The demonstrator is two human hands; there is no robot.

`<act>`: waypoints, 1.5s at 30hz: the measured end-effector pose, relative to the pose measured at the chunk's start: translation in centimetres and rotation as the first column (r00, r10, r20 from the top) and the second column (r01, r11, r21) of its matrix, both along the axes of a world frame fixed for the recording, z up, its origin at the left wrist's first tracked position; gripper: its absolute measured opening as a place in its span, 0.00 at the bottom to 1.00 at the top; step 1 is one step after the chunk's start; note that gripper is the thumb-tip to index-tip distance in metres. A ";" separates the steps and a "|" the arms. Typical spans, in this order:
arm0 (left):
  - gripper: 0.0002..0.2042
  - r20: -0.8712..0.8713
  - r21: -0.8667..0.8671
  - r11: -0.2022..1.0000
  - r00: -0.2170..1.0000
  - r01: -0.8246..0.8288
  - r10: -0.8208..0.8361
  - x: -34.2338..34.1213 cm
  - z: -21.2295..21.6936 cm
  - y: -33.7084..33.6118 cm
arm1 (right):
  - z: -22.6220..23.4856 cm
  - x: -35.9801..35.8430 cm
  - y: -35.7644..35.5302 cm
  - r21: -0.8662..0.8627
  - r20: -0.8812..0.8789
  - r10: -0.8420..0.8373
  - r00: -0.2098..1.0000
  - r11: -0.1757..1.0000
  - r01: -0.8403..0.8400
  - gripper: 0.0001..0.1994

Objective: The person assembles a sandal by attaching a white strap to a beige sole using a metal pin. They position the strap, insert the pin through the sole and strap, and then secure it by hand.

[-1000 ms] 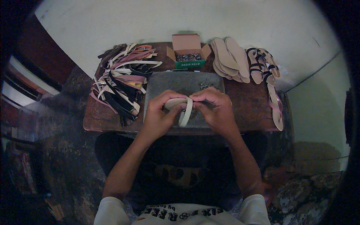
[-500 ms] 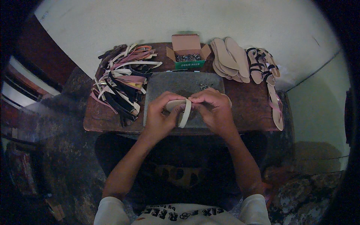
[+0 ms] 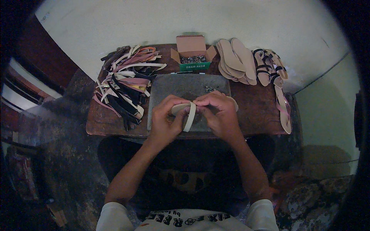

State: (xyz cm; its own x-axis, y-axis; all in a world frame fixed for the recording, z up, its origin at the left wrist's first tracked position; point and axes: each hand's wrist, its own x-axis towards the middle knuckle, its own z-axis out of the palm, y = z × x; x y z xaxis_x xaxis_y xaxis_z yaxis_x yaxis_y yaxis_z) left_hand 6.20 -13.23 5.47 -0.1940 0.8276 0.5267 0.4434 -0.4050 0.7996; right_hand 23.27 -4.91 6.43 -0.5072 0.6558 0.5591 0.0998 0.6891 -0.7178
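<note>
Over the near part of a grey slab (image 3: 165, 86), both my hands are closed on a beige sandal sole (image 3: 178, 107) held crosswise. A cream strap (image 3: 189, 122) passes over the sole between my hands, its loose end hanging toward me. My left hand (image 3: 166, 117) grips the sole's left part, with thumb and fingertips against the strap. The fingertips of my right hand (image 3: 221, 115) pinch at the strap's upper edge; the sole's other end shows beyond that hand. Small metal nails (image 3: 210, 89) lie on the slab just past my right hand.
An open cardboard box of nails (image 3: 194, 59) stands at the back of the brown table (image 3: 256, 115). Mixed straps (image 3: 125, 86) are heaped at left. Stacked beige soles (image 3: 236, 61) lie back right, beside black-strapped sandals (image 3: 264, 67) and a pink-strapped sandal (image 3: 283, 109).
Almost nothing differs. Both hands keep the same hold on the sole and strap, with only a very slight shift of the fingers.
</note>
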 end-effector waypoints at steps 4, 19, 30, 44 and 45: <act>0.07 0.006 0.001 1.000 1.000 -0.008 0.008 0.0 -0.2 0.0 | 0.3 -0.1 -0.2 -0.016 0.002 0.003 1.000 1.000 -0.003 0.08; 0.08 0.030 -0.081 0.977 0.980 0.196 -0.194 -1.7 0.8 0.5 | 1.6 1.0 -0.4 0.104 0.181 -0.009 0.983 0.995 -0.010 0.13; 0.07 0.034 -0.069 0.983 0.985 0.172 -0.170 -1.3 0.0 0.7 | 2.0 1.2 -0.7 0.133 0.192 -0.020 0.981 0.991 -0.006 0.11; 0.08 0.014 -0.027 0.991 0.992 0.129 -0.128 -1.0 -0.4 0.5 | 1.5 0.9 -0.9 0.149 0.198 -0.063 0.978 0.988 0.034 0.09; 0.09 0.014 -0.040 0.989 0.990 0.140 -0.140 -1.1 -0.4 0.4 | 1.5 1.0 -1.0 0.148 0.204 -0.068 0.977 0.988 0.038 0.09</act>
